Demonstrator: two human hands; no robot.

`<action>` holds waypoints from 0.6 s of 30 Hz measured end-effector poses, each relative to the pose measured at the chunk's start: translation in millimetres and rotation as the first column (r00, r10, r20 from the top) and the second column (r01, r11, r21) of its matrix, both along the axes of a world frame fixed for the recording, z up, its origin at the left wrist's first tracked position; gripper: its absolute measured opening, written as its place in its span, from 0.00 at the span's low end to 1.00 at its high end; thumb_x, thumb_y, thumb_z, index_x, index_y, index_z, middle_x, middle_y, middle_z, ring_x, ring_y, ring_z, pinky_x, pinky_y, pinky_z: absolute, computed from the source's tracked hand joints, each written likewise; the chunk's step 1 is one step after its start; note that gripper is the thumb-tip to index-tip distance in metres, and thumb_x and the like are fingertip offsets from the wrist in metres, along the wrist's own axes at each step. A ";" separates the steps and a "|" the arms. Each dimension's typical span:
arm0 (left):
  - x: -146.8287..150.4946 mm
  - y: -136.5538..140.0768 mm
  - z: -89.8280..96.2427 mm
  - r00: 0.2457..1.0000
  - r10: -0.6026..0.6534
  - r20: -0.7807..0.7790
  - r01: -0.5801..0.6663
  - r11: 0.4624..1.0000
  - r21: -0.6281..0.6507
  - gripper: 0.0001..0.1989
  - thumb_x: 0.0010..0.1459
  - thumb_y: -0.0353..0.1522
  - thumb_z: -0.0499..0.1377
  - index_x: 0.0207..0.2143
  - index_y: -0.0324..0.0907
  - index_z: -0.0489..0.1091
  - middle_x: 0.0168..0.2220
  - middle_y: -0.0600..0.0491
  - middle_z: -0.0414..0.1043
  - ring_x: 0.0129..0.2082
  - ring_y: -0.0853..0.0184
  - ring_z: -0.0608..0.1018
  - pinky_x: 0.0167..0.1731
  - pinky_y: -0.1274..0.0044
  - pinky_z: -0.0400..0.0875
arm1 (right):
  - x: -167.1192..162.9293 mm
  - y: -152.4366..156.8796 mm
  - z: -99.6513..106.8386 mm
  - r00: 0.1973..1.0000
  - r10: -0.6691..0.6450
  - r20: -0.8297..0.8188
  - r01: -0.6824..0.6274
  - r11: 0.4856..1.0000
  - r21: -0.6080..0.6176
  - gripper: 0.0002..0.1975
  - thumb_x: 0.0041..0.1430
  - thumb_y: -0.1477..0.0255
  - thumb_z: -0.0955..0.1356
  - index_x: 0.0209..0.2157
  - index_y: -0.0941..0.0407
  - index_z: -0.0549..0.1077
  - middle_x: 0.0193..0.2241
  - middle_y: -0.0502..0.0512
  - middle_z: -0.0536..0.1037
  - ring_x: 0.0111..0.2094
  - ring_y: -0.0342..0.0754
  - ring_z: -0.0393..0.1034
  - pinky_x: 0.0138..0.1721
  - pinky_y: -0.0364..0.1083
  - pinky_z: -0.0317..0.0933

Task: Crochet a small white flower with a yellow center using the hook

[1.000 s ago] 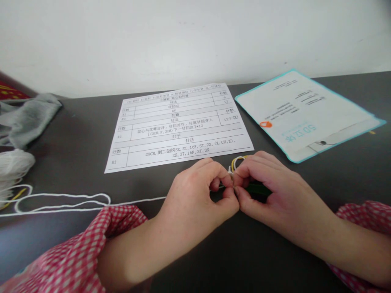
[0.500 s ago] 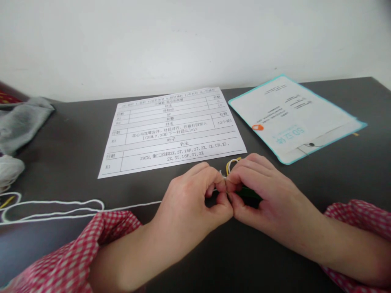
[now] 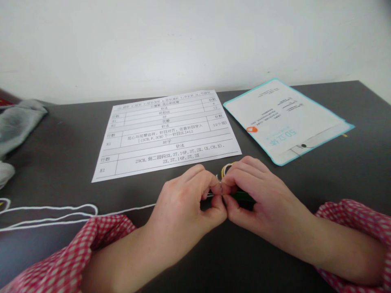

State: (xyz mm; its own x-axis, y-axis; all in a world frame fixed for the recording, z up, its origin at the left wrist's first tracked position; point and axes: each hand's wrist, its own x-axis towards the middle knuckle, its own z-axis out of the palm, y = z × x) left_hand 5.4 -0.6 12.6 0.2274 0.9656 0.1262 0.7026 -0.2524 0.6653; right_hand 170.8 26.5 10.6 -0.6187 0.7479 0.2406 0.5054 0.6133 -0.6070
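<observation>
My left hand [image 3: 190, 195] is closed, its thumb and forefinger pinching white yarn [image 3: 141, 208] that runs in from the left. Touching it fingertip to fingertip, my right hand [image 3: 259, 191] is closed in a pinch too. A green handle, looking like that of a crochet hook [image 3: 245, 196], shows under the curled right fingers; its tip is hidden. A small loop of yellow and white yarn [image 3: 224, 169] sticks up behind the right fingertips. The small bit of yarn work between the hands is mostly covered by the fingers.
A printed pattern sheet [image 3: 165, 142] lies on the dark table [image 3: 73, 191] beyond my hands. Right of it is a white packet with a blue edge [image 3: 284, 122]. At the left are a translucent bag [image 3: 20, 124], a ball of white yarn [image 3: 5, 174] and loose yarn loops.
The view has shifted slightly, so everything on the table sits a little further left. Both hands keep their pinch at the same spot, fingertips together.
</observation>
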 end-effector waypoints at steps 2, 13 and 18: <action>-0.8 -0.3 0.0 1.000 0.001 -0.015 -0.001 1.000 0.012 0.09 0.45 0.21 0.54 0.21 0.43 0.60 0.20 0.63 0.56 0.18 0.77 0.60 0.18 0.83 0.53 | 1.3 0.4 0.5 1.000 -0.027 0.000 0.027 0.999 -0.021 0.09 0.52 0.83 0.64 0.25 0.56 0.66 0.25 0.51 0.71 0.32 0.48 0.64 0.33 0.48 0.59; -2.0 -2.5 -5.4 0.999 -0.018 -0.027 0.022 0.987 0.158 0.10 0.46 0.19 0.54 0.22 0.42 0.60 0.21 0.63 0.54 0.19 0.77 0.59 0.19 0.82 0.53 | 4.4 2.3 0.9 0.998 -0.046 -0.045 0.043 0.998 -0.056 0.09 0.52 0.83 0.66 0.24 0.56 0.69 0.23 0.49 0.72 0.31 0.47 0.65 0.33 0.47 0.58; -1.8 -3.0 -4.9 0.999 -0.032 -0.034 0.037 0.987 0.159 0.10 0.47 0.20 0.54 0.22 0.42 0.60 0.21 0.63 0.55 0.19 0.77 0.59 0.19 0.82 0.53 | 2.9 1.8 0.8 0.998 -0.036 -0.047 0.032 0.996 -0.080 0.08 0.51 0.84 0.66 0.25 0.56 0.70 0.24 0.50 0.73 0.31 0.47 0.65 0.33 0.48 0.58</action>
